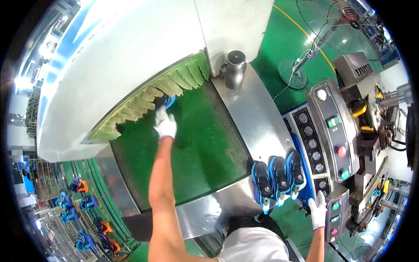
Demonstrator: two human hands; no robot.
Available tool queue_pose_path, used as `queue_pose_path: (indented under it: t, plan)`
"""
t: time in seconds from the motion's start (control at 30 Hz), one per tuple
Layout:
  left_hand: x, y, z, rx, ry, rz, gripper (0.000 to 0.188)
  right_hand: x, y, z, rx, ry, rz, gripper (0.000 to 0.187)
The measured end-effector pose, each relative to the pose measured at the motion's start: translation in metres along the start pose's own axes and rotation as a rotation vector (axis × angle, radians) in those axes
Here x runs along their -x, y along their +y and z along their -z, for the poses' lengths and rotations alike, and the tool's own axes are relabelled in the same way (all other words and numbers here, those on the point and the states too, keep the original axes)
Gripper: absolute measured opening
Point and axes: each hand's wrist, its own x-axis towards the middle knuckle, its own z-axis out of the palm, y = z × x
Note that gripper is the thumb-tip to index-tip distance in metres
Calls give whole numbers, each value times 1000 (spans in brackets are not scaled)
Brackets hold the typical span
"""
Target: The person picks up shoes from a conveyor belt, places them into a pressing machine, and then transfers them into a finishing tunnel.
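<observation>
My left hand (165,123), in a white glove, reaches far forward over the green conveyor belt (196,148). It grips a blue and black shoe (168,101) at the mouth of the white tunnel machine (109,56), under the fringe of green curtain strips (152,94). My right hand (317,212), also in a white glove, rests with fingers apart on the edge of the grey control panel (334,131), just right of three blue and black shoes (279,174) standing side by side on the steel ledge.
A steel frame (257,113) borders the belt, with a grey metal pipe fitting (235,70) at its far end. A pedestal fan (336,26) stands on the green floor. Racks with blue and orange shoes (83,209) are at lower left. Machinery with yellow parts (371,122) sits right.
</observation>
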Motion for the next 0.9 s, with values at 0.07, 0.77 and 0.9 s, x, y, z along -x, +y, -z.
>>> queue_pose_path:
  t: [0.07,0.77,0.9]
  plan:
    - [-64,10,-4,-49,-123,89,58,-27,14,-40,-123,-38,169,71]
    - [120,40,-11,334,-290,248,84,-83,-50,-104,417,-104,224,77]
    - [211,103,38,457,-615,168,77,-51,-73,-78,474,-87,525,88]
